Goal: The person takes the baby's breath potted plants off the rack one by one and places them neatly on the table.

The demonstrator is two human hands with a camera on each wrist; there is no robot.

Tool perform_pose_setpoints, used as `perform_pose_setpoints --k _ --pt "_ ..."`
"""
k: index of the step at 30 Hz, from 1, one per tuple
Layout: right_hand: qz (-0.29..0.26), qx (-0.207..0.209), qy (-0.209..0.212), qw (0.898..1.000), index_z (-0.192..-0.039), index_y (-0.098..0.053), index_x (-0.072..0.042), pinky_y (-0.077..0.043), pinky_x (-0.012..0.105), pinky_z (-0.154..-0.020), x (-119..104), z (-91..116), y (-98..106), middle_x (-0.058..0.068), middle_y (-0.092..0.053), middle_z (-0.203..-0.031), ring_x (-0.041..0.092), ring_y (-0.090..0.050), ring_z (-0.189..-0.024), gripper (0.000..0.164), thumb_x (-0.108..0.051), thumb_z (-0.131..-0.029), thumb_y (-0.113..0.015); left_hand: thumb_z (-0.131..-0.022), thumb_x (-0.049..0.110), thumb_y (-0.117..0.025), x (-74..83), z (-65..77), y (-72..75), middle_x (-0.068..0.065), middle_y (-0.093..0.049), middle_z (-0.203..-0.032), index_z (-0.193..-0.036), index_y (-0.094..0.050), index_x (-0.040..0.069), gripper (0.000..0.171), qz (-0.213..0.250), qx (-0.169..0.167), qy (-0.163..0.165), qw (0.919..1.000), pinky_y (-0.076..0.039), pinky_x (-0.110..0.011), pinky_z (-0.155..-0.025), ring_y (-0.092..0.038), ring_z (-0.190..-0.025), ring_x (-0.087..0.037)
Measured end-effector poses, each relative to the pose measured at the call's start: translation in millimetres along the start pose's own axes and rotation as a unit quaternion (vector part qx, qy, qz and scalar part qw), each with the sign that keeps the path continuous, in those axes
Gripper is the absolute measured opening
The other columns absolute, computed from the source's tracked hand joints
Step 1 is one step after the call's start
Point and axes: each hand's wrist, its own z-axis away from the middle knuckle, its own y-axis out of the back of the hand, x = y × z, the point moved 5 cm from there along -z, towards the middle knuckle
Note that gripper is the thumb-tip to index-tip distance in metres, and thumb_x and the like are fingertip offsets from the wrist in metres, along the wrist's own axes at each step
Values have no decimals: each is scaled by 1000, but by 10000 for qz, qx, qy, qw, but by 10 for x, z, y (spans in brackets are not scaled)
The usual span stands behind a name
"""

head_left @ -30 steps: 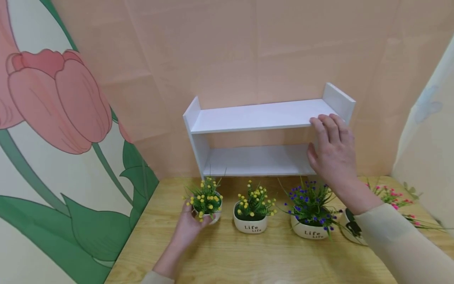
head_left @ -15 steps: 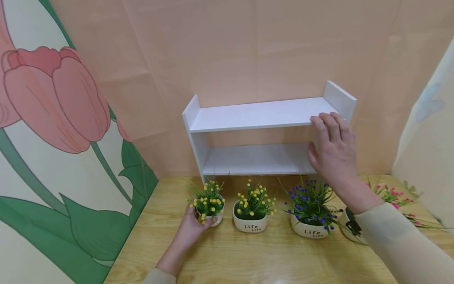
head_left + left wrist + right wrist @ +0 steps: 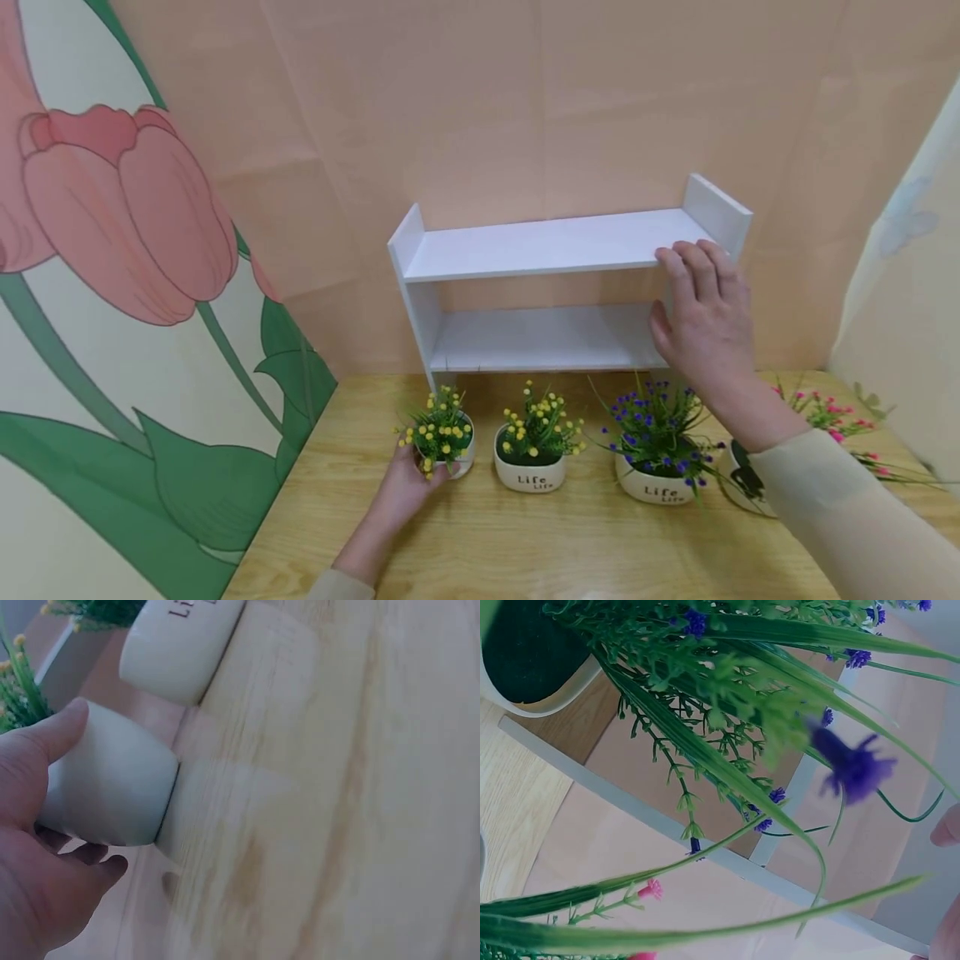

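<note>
In the head view my left hand (image 3: 405,485) grips a small white pot (image 3: 112,776) of yellow artificial flowers (image 3: 441,433) at the left of the row. The left wrist view shows the thumb on the near side of that pot and fingers around its far side; its base is at the wooden tabletop. My right hand (image 3: 708,333) holds the right end of the white two-tier shelf (image 3: 540,246), fingers over the upper board's front edge and thumb below it. Only some of its fingertips (image 3: 949,829) appear in the right wrist view.
A second yellow-flowered pot (image 3: 529,477) stands right of the held one, then a purple-flowered pot (image 3: 652,487). A pink-flowered pot (image 3: 738,492) is partly behind my right forearm. The shelf stands at the back of the wooden table (image 3: 480,550), before a peach wall covering (image 3: 487,108).
My left hand and the yellow-flowered pot in it have shifted slightly right and toward me. My right hand stays at the same place on the shelf.
</note>
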Motion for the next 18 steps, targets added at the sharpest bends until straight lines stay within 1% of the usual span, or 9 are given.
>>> perform_pose_setpoints --k 1,4,6,8,9,11,13,16,18 --pt "2 -21 -1 10000 -159 -44 -1 -34 69 -115 10 1 -8 28 -43 -156 51 -34 -149 74 -8 -90 -71 -87 5 -91 -1 2 0 -31 -49 -159 -161 -41 -2 89 72 -39 25 10000 -44 -57 -119 -56 -143 -51" --pt "2 -67 5 10000 -159 -43 -2 -34 69 -114 41 -2 -28 28 -42 -156 51 -34 -149 75 -8 -90 -71 -89 7 -90 -5 20 17 -37 -43 -163 -168 -28 -1 101 253 -225 336 9989 -41 -59 -119 -47 -148 -57" --pt "-39 -60 9 10000 -159 -44 -2 -35 69 -114 60 -9 -33 28 -43 -156 51 -34 -149 76 -8 -89 -72 -91 14 -92 6 39 59 -37 -32 -170 -173 -17 2 112 238 -329 587 9975 -39 -60 -119 -39 -152 -60" --pt "-122 -44 -8 9999 -159 -45 -2 -34 69 -116 75 -8 -20 28 -43 -157 51 -34 -151 76 -8 -88 -72 -91 21 -94 41 58 117 -34 -22 -175 -175 -9 5 121 160 -426 678 9967 -35 -61 -122 -32 -155 -60" --pt "-160 -66 -17 9998 -159 -45 -2 -33 69 -118 80 -5 -10 29 -43 -157 51 -33 -151 76 -8 -88 -73 -90 23 -95 66 62 148 -32 -17 -177 -176 -6 7 125 107 -456 655 9968 -33 -61 -123 -29 -157 -59" --pt "-240 -96 -43 9997 -158 -45 -1 -31 69 -120 80 4 22 30 -43 -157 52 -32 -153 76 -8 -88 -74 -89 27 -96 129 67 206 -25 -11 -181 -177 -5 9 129 -84 -509 590 9969 -29 -61 -126 -25 -160 -55" --pt "-292 -199 -82 9993 -160 -44 -1 -27 69 -124 73 13 51 31 -42 -158 52 -30 -155 78 -8 -88 -75 -88 27 -97 217 68 246 -23 -9 -182 -178 -3 10 131 -206 -614 429 9970 -25 -62 -128 -22 -162 -53" --pt "-257 -330 -66 9991 -162 -43 0 -25 71 -124 25 31 92 32 -40 -162 53 -27 -157 80 -12 -90 -75 -86 34 -97 374 71 292 -20 -8 -182 -179 -4 18 133 -583 -675 356 9954 -26 -64 -127 -21 -163 -51" --pt "-229 -333 -38 9992 -164 -43 -1 -25 73 -124 -26 54 118 31 -40 -164 53 -28 -157 81 -15 -91 -75 -86 38 -97 505 56 311 -19 -8 -183 -179 -6 21 131 -853 -659 206 9940 -27 -67 -125 -22 -162 -51"
